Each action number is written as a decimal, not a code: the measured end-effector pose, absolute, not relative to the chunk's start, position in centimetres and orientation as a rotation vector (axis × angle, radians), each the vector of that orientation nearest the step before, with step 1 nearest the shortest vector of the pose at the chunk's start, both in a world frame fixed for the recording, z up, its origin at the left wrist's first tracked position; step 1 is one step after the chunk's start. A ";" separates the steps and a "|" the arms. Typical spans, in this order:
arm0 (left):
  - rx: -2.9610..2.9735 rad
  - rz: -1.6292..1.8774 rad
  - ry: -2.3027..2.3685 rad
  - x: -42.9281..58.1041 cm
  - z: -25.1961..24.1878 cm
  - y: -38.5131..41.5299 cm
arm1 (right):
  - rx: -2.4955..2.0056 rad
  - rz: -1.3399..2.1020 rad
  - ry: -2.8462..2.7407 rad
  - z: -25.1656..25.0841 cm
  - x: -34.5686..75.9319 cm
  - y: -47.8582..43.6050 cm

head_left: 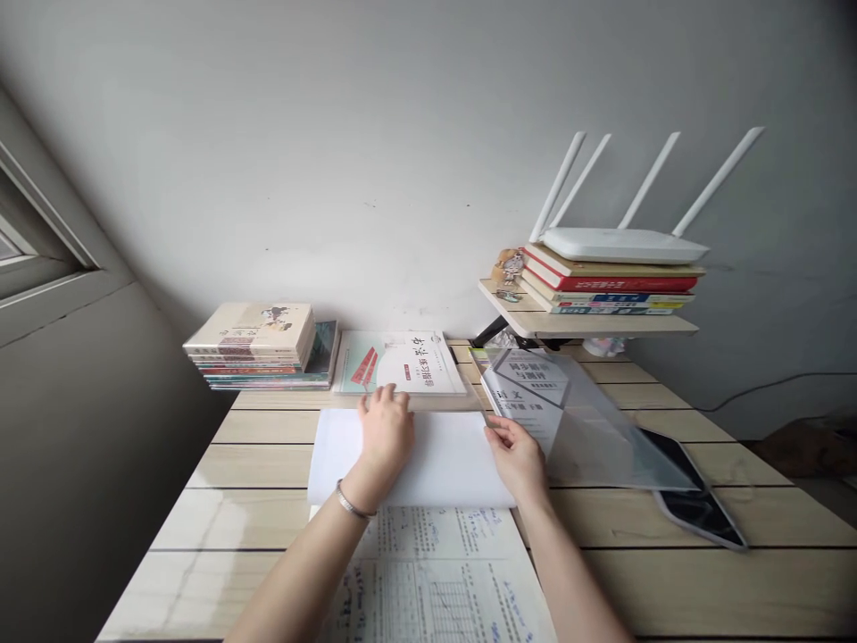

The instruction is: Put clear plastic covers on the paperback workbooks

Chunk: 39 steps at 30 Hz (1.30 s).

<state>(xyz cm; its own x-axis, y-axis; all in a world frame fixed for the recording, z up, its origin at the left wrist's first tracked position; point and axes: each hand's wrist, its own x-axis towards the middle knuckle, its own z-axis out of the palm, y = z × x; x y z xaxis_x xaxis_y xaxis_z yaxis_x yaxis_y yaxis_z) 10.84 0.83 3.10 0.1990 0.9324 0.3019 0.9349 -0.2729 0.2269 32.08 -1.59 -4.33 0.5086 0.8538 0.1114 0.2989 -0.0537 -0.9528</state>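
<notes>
A blank white sheet (442, 469) lies crosswise over the upper part of a printed page (445, 572) with blue handwriting. My left hand (388, 429) rests on the sheet, fingers slightly bent and apart, its fingertips at the far edge. With thumb and fingers, my right hand (514, 451) pinches the sheet's far right corner. Just beyond my left hand is a workbook (402, 362) with a red and green cover. To the right of my right hand lies a grey-patterned workbook (526, 388), partly under a clear plastic cover (603, 438).
A stack of books (251, 335) stands at the back left. A dark-screened tablet (700, 505) lies partly under the plastic at right. A small raised shelf (528, 317) holds books (609, 284) and a white router (612, 243) by the wall.
</notes>
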 end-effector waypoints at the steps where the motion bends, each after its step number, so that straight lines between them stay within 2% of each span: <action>1: -2.315 -0.654 -1.999 9.6 3.0 0.4 | -1.631 0.595 -1.027 -4.3 32.1 -1.6; 5: -1.959 -0.820 -2.452 4.1 2.0 -0.5 | -1.718 0.502 -1.128 -3.6 31.9 -1.9; 9: -1.930 -1.167 -2.837 0.6 0.6 -0.1 | -1.781 0.440 -1.230 -3.1 31.6 -2.2; 13: -1.921 -1.290 -2.878 0.0 -0.5 0.6 | -1.866 0.332 -1.356 -3.0 31.6 -2.3; 17: -1.903 -1.366 -2.857 0.2 -1.1 1.0 | -1.852 -0.122 -1.626 -1.5 30.5 -2.9; 19: -1.897 -1.374 -2.861 0.1 -1.1 1.0 | -1.773 -0.227 -1.791 -0.1 28.7 -3.3; 23: -1.870 -1.378 -2.890 0.0 -1.0 0.9 | -1.463 0.015 -2.161 2.1 23.5 -3.7; 27: -1.857 -1.394 -2.927 0.1 -0.7 0.8 | -1.228 0.193 -2.453 2.0 18.7 -3.7; 32: -1.873 -1.415 -2.924 0.1 -0.6 0.6 | -1.256 0.280 -2.644 0.9 16.5 -3.8; 39: -1.936 -1.471 -2.874 0.1 -0.8 0.5 | -1.302 0.221 -2.627 0.6 16.5 -3.9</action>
